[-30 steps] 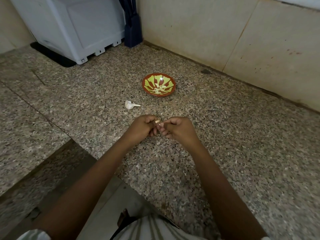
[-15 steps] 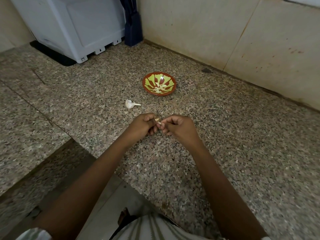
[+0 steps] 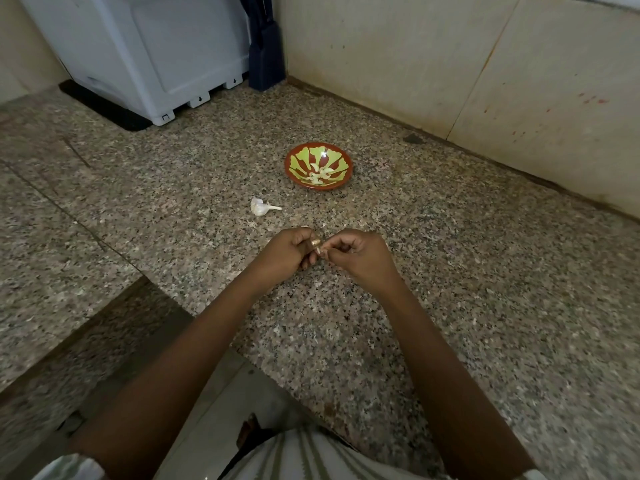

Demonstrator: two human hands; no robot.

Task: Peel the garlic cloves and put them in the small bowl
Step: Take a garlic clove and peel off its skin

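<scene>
Writing: small dark marks on the feet of the white appliance [image 3: 156, 46] at the back left, too small to read. It stands on a black mat [image 3: 104, 105], and a dark blue object [image 3: 265, 60] stands in the corner beside it, against the tiled wall [image 3: 415, 64].

Garlic clove [image 3: 315, 246]: held between my two hands, above the speckled granite counter [image 3: 450, 271] and nearer to me than the bowl. Only a sliver shows: a tan, shiny patch on top and a paler tip below. The rest is hidden by my fingers, so I cannot tell how much skin is on it.

Left hand [image 3: 284, 254]: fingers curled in tight, thumb on top, gripping the clove at its near end. Right hand [image 3: 363, 258]: fingers curled too, thumb and forefinger pinched onto the tip of the clove. The knuckles of both hands nearly touch.

Small bowl [image 3: 289, 164]: sits on the counter beyond my hands, toward the wall. Red-brown rim and outside, inside painted with yellow-green petal shapes on red. Several pale, peeled cloves [image 3: 320, 174] lie in a heap at its bottom.

Garlic head remnant [image 3: 261, 206]: white and papery, lying on its side with the stem pointing right. It is on the counter between the bowl and my left hand, apart from both.

Near edge: my striped garment [image 3: 311, 455], pale with olive lines.
</scene>
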